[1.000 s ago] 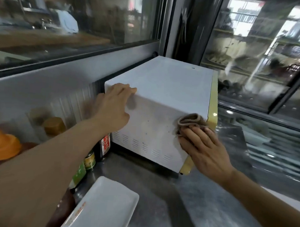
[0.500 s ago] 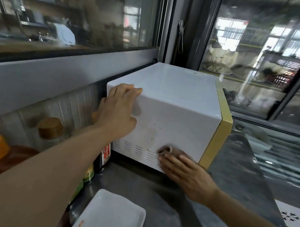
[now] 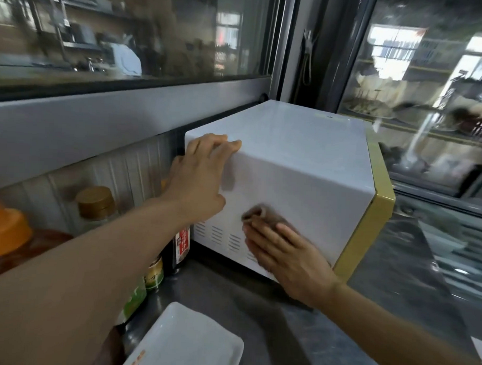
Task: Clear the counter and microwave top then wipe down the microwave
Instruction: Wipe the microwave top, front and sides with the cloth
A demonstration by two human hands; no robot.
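Observation:
A white microwave [image 3: 303, 157] with a yellow front frame stands on a dark steel counter [image 3: 257, 319] against the wall. Its top is bare. My left hand [image 3: 199, 181] rests on the near upper corner of its side panel, fingers bent over the top edge. My right hand [image 3: 284, 252] presses a brown cloth [image 3: 258, 211] flat against the lower part of that side panel, above the vent slots. Most of the cloth is hidden under my fingers.
Several bottles stand along the wall at left: one with a gold cap [image 3: 97, 204], one with an orange cap [image 3: 3, 228], a dark one with a red label [image 3: 181, 243]. A white rectangular plate [image 3: 190, 341] lies on the counter near me. Glass windows rise behind.
My right hand slid the cloth from the upper front edge of the side panel down to the vents, then slightly up. My left hand has stayed on the corner.

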